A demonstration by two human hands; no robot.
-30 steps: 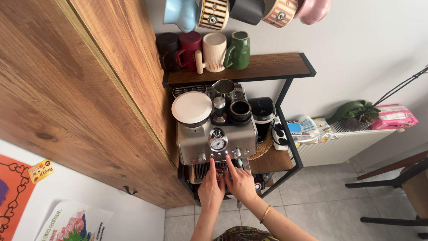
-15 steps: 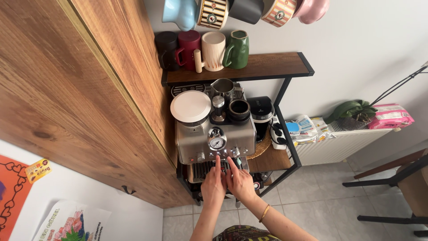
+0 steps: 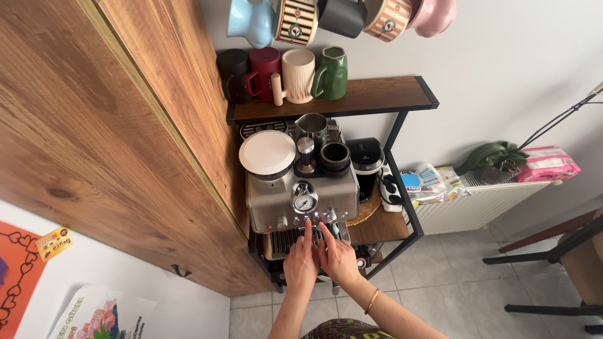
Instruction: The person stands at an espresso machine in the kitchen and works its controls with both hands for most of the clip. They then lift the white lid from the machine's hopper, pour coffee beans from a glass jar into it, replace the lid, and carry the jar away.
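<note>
Landmark: espresso machine (image 3: 301, 201), steel box on mid shelf of black metal rack (image 3: 408, 207); all places given rel. to it.
L hand (image 3: 300, 263): at machine's front lower edge, index finger stretched up to the button row just under the round gauge (image 3: 304, 203); other fingers loosely curled, holds nothing.
R hand (image 3: 338, 258): touching L hand's right side, index also extended to same button row, a bit right of gauge; nothing gripped. Gold bracelet (image 3: 372, 301) on wrist.
Buttons: small, close-set along machine's bottom front; which one each fingertip meets can't be told, too small.
Drip tray (image 3: 286, 242): below front panel, partly hidden by both hands.
On top of machine: white round lid (image 3: 267, 152) at left, tamper (image 3: 305, 150) mid, dark cup (image 3: 335, 157) right, steel jug (image 3: 313, 125) behind.
Above machine: wooden shelf (image 3: 370, 94) w/ four mugs (image 3: 282, 72).
Doing it well (judgement): press w/ fingertip pad only, one button at a time; keep wrists clear of tray; fingers are crowded, so a neighbouring button could get bumped.
</note>
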